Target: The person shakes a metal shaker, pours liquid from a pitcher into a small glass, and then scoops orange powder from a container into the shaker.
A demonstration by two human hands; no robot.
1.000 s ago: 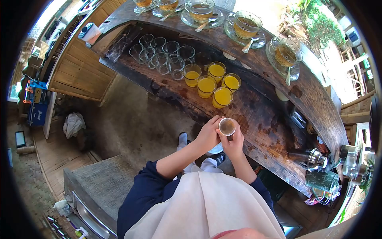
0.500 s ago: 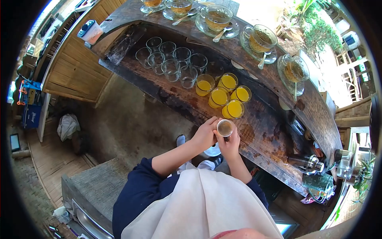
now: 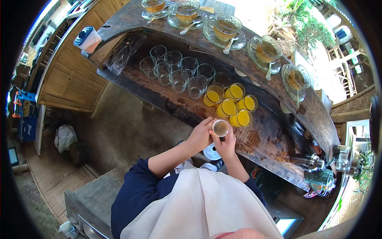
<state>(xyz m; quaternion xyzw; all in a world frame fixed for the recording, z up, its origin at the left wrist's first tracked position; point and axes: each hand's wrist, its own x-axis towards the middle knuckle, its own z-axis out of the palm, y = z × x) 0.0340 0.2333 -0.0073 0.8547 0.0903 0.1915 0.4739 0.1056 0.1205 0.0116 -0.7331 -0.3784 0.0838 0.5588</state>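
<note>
Both hands are closed around a small round glass (image 3: 220,128), seen from above with something brownish showing inside its rim. My left hand (image 3: 201,134) wraps its left side, while my right hand (image 3: 225,145) grips the near and right side, thumb against the wall. The glass is held in front of my body at the near edge of the dark wooden counter (image 3: 266,141). Just beyond it stand several glasses of yellow juice (image 3: 241,118), grouped closely together. Farther left on the same shelf is a cluster of clear glasses (image 3: 180,81).
Along the raised ledge (image 3: 131,18), glass cups of amber drink (image 3: 225,30) sit on saucers with spoons. A lidded plastic tub (image 3: 88,40) stands at its left end. To the right are a metal shaker (image 3: 312,162) and a green glass jar (image 3: 319,180). A wooden bench (image 3: 97,195) is behind my left side.
The view has shifted, so the counter and its glasses appear lower and farther right. My hands keep their hold on the small glass, which appears slightly farther left.
</note>
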